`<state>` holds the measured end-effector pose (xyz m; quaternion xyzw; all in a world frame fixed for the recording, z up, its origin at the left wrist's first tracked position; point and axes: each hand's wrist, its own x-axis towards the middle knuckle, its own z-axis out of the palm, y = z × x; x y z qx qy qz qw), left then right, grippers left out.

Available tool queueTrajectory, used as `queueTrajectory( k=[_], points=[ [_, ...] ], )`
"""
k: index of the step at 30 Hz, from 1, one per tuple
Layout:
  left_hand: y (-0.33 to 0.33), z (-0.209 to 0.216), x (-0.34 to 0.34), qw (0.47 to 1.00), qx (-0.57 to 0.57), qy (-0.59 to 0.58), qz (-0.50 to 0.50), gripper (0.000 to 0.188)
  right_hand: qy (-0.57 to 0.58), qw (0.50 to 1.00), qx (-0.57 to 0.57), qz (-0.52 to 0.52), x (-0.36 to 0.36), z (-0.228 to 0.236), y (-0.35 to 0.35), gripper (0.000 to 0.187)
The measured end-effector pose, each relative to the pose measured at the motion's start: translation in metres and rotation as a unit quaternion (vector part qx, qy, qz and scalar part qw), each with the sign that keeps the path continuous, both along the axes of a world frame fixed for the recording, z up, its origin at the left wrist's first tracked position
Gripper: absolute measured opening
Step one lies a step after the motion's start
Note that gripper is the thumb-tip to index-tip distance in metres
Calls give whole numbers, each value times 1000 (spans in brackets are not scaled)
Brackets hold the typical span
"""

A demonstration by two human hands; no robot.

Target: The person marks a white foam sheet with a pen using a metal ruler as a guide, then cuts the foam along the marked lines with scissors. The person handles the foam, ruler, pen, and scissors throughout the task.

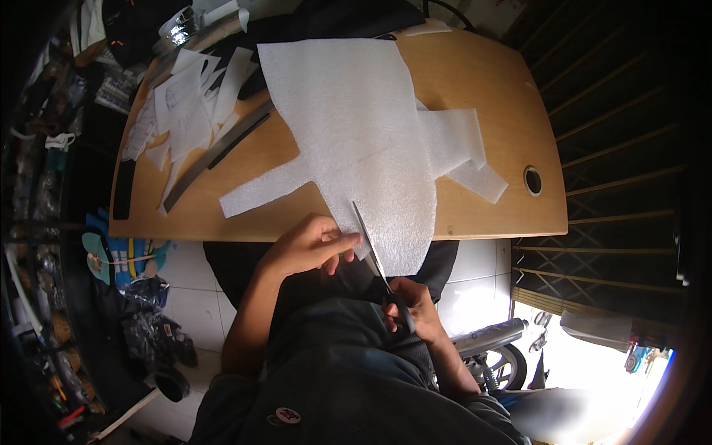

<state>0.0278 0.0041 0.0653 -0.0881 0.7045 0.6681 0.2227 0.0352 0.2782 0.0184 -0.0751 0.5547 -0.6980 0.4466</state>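
A large sheet of white foam wrap [356,119] lies over the wooden table [512,148] and hangs past its near edge. My left hand [315,243] pinches the sheet's near left edge between thumb and fingers. In my right hand [419,308] are scissors [374,256] with a black handle, my fingers wrapped round the grips. The blades point away from me and reach into the sheet just right of my left hand. A foam strip [267,188] sticks out at the sheet's left, and more foam pieces [456,141] lie at its right.
Paper and foam scraps [185,104] are heaped at the table's far left, beside a long dark metal ruler-like strip [215,152]. A round cable hole [532,180] sits near the right edge. Crowded shelves stand at left, a folding metal gate [608,178] at right, and a motorcycle wheel [508,367] at lower right.
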Motion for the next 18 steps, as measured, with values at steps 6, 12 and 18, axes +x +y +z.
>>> queueTrajectory(
  k=[6, 12, 18],
  points=[
    [0, -1, 7, 997, 16, 29, 65, 35, -1, 1000, -20, 4, 1, -4, -4, 34],
    [0, -1, 8, 998, 20, 26, 58, 35, -23, 999, -44, -5, 4, -2, -7, 36],
    [0, 0, 9, 999, 21, 24, 28, 34, 20, 999, -45, 19, 2, -8, -4, 40]
  ],
)
